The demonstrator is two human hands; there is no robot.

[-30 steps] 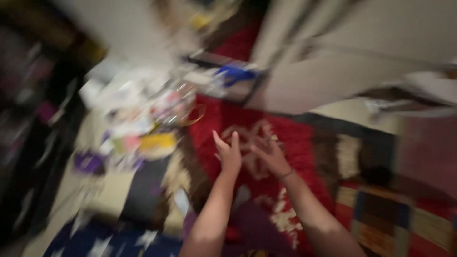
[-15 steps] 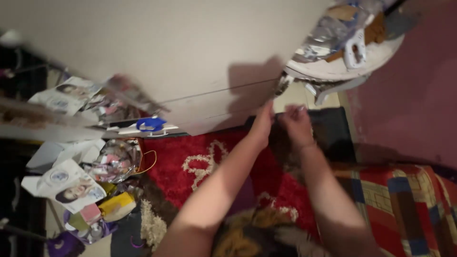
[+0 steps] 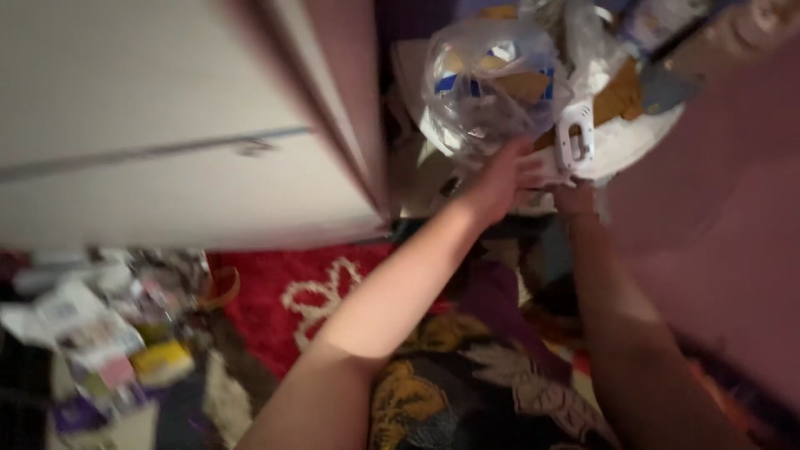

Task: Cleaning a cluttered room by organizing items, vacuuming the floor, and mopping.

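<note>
Overhead, the left hand (image 3: 500, 179) reaches up against a clear plastic bag (image 3: 487, 83), fingers spread; the right hand (image 3: 573, 196) sits beneath a white tool (image 3: 575, 137), its grip unclear; lifting needs a firmer hold.

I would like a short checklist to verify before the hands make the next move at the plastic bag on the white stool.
1. Left hand at the clear plastic bag: ok, it touches the bag's lower edge.
2. Firm grip on the bag: cannot tell, fingers blurred.
3. Right hand placed: ok, under the rim of the white stool.
4. Right hand holding something: cannot tell.
5. Load stable: not ok, bags and the white handle are piled to the stool's edge.
6. Floor below free: not ok, red rug and clutter lie there.
</note>
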